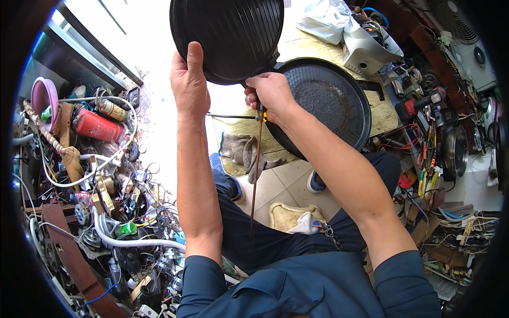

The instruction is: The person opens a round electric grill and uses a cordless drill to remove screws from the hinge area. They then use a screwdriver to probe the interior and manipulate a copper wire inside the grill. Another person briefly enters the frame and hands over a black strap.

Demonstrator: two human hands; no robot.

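A ribbed black griddle plate [233, 32] is held up at the top centre by my left hand [188, 85], closed on its left edge with the thumb over the top. My right hand [268, 95] is closed at the plate's lower edge, fingers around a long screwdriver [256, 159] with a yellow and black handle, whose thin shaft hangs downward. Behind my right hand a round black pan [323, 100] with a dimpled surface rests on the worn wooden work board [379, 122]. A dark cord runs left from near my right hand. A grey work glove [238, 151] lies on the board's front part.
Dense scrap, cables and a red cylinder [95, 124] crowd the left floor. A white appliance housing [366, 50] and plastic bag [323, 18] sit at the back right. Tools, including a drill [416, 106], crowd the right. A cream pad [286, 214] lies between my legs.
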